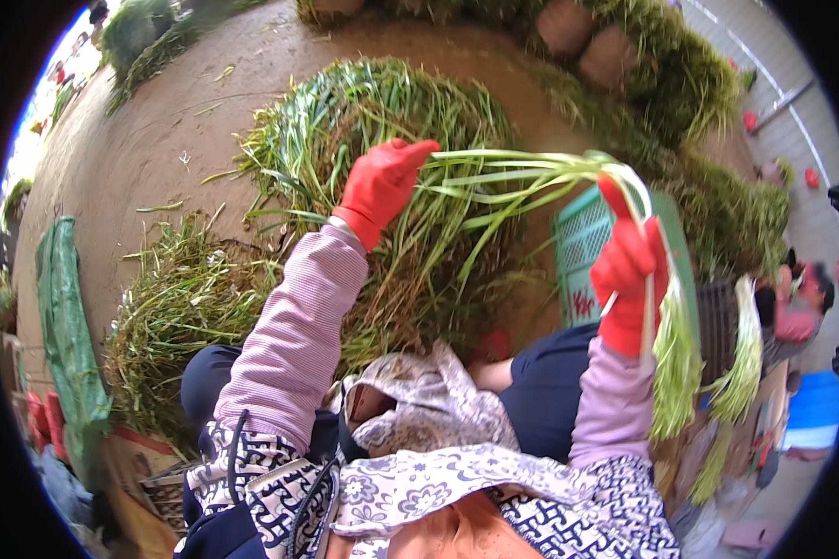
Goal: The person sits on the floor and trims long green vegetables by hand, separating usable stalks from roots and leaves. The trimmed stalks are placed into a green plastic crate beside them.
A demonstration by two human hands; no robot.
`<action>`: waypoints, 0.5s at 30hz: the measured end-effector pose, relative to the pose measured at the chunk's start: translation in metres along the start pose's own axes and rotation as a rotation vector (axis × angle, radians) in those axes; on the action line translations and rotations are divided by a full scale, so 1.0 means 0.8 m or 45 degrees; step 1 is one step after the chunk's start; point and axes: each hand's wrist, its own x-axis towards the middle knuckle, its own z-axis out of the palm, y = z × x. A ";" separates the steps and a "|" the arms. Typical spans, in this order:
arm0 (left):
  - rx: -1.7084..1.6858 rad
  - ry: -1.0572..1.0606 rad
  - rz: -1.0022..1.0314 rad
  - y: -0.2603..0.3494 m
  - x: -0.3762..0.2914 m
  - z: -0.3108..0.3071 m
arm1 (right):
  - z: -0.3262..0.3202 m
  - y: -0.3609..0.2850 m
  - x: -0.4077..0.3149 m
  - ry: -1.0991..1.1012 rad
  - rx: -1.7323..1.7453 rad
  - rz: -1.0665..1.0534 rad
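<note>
My left hand (384, 185), in a red rubber glove, pinches the leaf ends of a few long green leafy stalks (517, 164). They stretch across to my right hand (629, 272), gloved in red too. The pale ends bend over its raised finger and hang down past the palm, where the right fingers are closed on them. Beneath my hands lies a big heap of long-leaved greens (391, 105), some of its blades brown. Under and beside my right hand stands a green plastic crate (580, 230) with red writing. A pale green bunch (675, 363) lies along its right side.
A heap of trimmings (196, 300) lies to the left, near a green woven sack (70, 314). Another pale bunch (737, 349) rests over a dark crate (716, 307) at right. More greens (671, 77) stand behind. A person (800, 307) sits far right.
</note>
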 end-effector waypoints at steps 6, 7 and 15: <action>-0.641 -0.192 -0.718 0.010 -0.031 0.000 | 0.000 -0.022 -0.003 -0.012 0.057 -0.255; -0.926 -0.256 -0.998 0.012 -0.034 0.004 | 0.001 -0.027 -0.001 -0.012 0.118 -0.365; 0.640 -1.101 -1.348 0.005 -0.172 0.084 | -0.059 0.038 0.026 0.477 -0.112 -0.076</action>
